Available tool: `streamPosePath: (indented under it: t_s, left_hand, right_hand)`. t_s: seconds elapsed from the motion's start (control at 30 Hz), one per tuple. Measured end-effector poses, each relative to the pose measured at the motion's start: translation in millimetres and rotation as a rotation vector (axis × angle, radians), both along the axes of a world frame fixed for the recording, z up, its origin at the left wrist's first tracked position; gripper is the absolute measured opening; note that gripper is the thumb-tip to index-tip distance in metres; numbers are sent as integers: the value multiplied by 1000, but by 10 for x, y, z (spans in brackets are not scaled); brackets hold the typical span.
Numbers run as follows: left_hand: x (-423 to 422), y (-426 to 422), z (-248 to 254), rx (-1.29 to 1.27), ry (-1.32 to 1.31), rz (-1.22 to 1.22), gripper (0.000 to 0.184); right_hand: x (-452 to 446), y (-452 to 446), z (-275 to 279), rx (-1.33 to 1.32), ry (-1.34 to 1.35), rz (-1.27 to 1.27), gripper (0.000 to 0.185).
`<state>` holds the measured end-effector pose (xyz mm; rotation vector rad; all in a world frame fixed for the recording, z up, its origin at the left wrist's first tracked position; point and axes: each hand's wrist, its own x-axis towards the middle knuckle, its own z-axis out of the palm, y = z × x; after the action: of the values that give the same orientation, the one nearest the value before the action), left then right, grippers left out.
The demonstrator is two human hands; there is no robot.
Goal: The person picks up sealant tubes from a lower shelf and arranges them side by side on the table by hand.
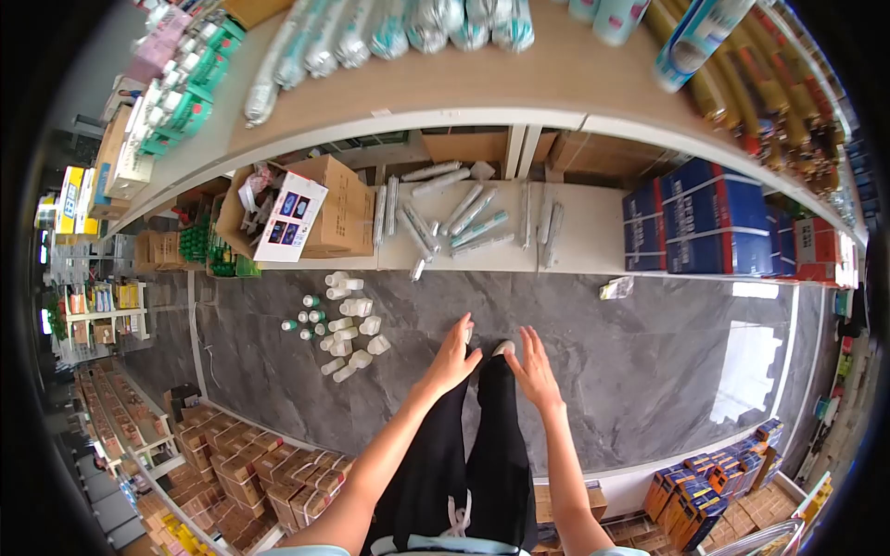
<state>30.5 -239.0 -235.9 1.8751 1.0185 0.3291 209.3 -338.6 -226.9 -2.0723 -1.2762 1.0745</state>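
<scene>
My left hand (451, 355) hangs over the dark floor in front of my legs, fingers stretched and thumb apart, with nothing in it. Level with it, my right hand (533, 365) also has its fingers spread and holds nothing. To the left of my hands, a cluster of white bottles (343, 335), some with green caps, stands or lies on the floor. Ahead, silver foil tubes (426, 232) lie scattered on the low shelf (584, 213). More foil tubes (371, 37) rest in a row on the upper shelf (565, 83).
An open cardboard box (338, 208) stands on the low shelf at left, blue cartons (714, 218) at right. A small packet (616, 288) lies on the floor. Gold tubes (756, 79) fill the upper right. Stacked boxes (246, 463) line the shelving behind me.
</scene>
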Motion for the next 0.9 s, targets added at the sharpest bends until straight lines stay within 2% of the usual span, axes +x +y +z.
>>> streamPosePath:
  t_s: [0.1, 0.23, 0.3, 0.43, 0.5, 0.6, 0.7, 0.77, 0.83, 0.9]
  left_hand:
    - [73, 58, -658, -39, -42, 20, 71]
    - [155, 191, -1453, -96, 28, -11, 68]
    - [192, 261, -1777, -196, 44, 5, 68]
    - [129, 390, -2506, -229, 110, 38, 65]
    - [92, 464, -2792, -258, 118, 60, 60]
    - [10, 562, -3179, -322, 164, 86, 59]
    - [-74, 694, -3596, -294, 182, 102, 56]
    - [-122, 792, -3792, -204, 230, 19, 56]
    - [-124, 899, -3922, -167, 282, -3, 54]
    - [-126, 1018, -4058, -10, 455, -92, 53]
  right_hand:
    - [32, -25, -550, -59, -26, -11, 64]
    - [79, 56, -1120, -52, -66, -38, 61]
    - [82, 152, -1394, -113, -31, -74, 61]
    - [-15, 249, -2008, -181, -19, 2, 61]
    - [-76, 329, -2286, -104, -30, 17, 58]
    - [-175, 449, -2735, -141, 4, 19, 58]
    - [-277, 593, -3162, -183, 12, 12, 57]
    - [-357, 657, -3362, -128, -114, 83, 57]
    - [-441, 735, -3570, -131, -75, 65, 57]
    - [-508, 854, -3768, -124, -36, 47, 57]
